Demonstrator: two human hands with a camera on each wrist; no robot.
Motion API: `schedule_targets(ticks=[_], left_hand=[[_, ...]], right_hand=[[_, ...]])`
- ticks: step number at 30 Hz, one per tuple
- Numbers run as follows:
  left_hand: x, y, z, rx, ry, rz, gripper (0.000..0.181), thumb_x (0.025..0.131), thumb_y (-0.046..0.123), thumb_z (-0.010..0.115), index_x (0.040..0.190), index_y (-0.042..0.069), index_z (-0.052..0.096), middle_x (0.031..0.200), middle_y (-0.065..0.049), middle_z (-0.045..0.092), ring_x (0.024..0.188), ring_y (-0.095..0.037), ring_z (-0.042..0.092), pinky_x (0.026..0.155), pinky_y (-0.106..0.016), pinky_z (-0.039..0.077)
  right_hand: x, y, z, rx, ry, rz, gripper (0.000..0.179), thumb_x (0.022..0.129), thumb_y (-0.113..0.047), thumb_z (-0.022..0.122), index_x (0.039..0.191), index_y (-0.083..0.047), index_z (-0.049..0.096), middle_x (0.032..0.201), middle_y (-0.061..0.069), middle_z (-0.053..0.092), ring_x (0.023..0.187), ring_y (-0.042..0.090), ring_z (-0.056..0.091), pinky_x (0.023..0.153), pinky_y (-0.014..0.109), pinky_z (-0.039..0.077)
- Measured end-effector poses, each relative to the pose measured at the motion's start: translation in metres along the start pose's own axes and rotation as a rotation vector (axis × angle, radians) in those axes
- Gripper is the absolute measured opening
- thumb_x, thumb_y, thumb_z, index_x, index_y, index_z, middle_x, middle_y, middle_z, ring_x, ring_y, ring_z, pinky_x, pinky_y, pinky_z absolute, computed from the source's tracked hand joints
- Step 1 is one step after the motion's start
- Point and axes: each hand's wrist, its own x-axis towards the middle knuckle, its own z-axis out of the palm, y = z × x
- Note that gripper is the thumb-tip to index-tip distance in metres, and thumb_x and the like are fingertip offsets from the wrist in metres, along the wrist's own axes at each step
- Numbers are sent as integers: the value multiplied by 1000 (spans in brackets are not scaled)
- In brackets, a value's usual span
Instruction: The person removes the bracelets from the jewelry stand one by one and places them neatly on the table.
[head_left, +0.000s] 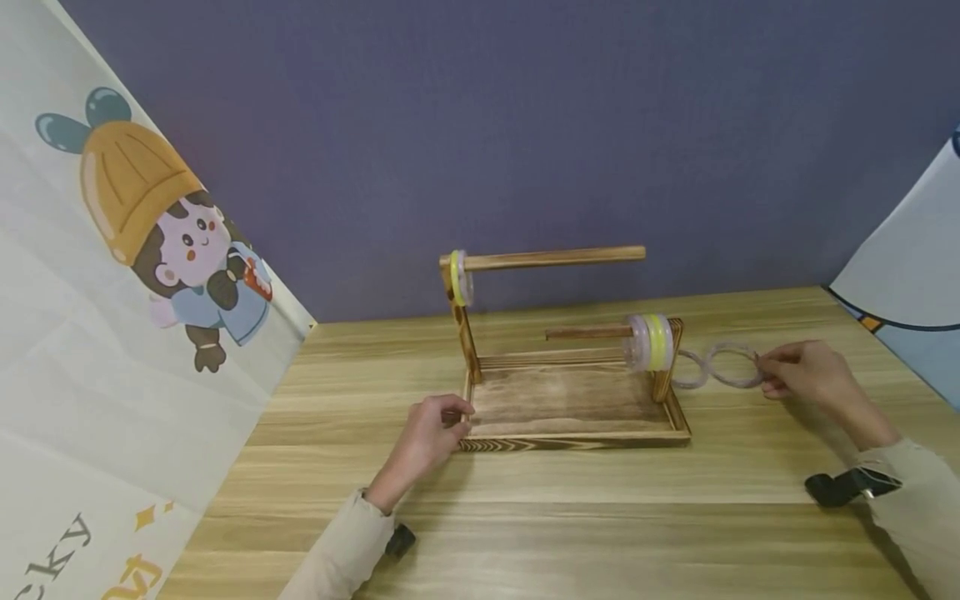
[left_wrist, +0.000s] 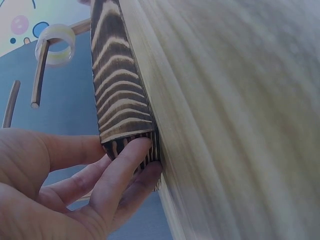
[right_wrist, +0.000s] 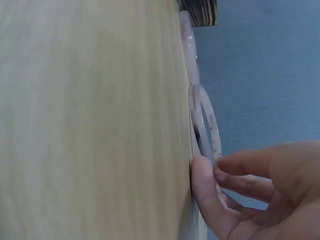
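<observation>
A wooden rack with a shallow base (head_left: 573,443) stands mid-table, with an upper bar (head_left: 555,258) and a lower bar (head_left: 588,332). My left hand (head_left: 427,435) grips the front left corner of the base, thumb and fingertips on the striped wood (left_wrist: 122,95). To the right of the rack, my right hand (head_left: 813,377) pinches the edge of a pale purple bangle (head_left: 733,383), which looks tilted in the right wrist view. Another pale bangle (right_wrist: 189,47) lies between it and the rack. A yellow bangle (head_left: 454,287) and pale ones hang on the upper bar's left end.
On the lower bar, yellow (head_left: 658,342) and pale purple bangles (head_left: 637,343) sit against the right post (head_left: 666,379). A dark blue-grey panel (head_left: 525,150) rises behind the wooden table (head_left: 570,525). Printed cloth (head_left: 97,400) hangs at the left.
</observation>
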Motion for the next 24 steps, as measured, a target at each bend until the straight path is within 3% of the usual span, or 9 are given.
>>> schedule_targets(ticks=[9, 20, 24], left_hand=[[0, 0, 0, 16, 2, 3, 16, 91, 2, 68, 106, 5, 72, 106, -11, 72, 98, -24, 69, 76, -34, 59], [0, 0, -1, 19, 3, 3, 16, 91, 2, 69, 106, 5, 73, 106, -11, 72, 98, -24, 68, 77, -36, 59], [-1, 0, 0, 34, 8, 6, 16, 90, 3, 70, 105, 6, 73, 106, -11, 72, 99, -25, 68, 81, -39, 58]], right_hand=[[1, -1, 2, -121, 24, -12, 32, 94, -3, 61, 109, 25, 60, 74, 12, 73, 57, 10, 69, 54, 26, 59], [-2, -3, 3, -173, 69, -37, 30, 95, -5, 59, 105, 23, 63, 68, 11, 71, 53, 11, 68, 51, 25, 57], [-3, -3, 3, -232, 103, -56, 30, 95, -8, 60, 103, 20, 66, 65, 8, 71, 52, 11, 67, 51, 18, 53]])
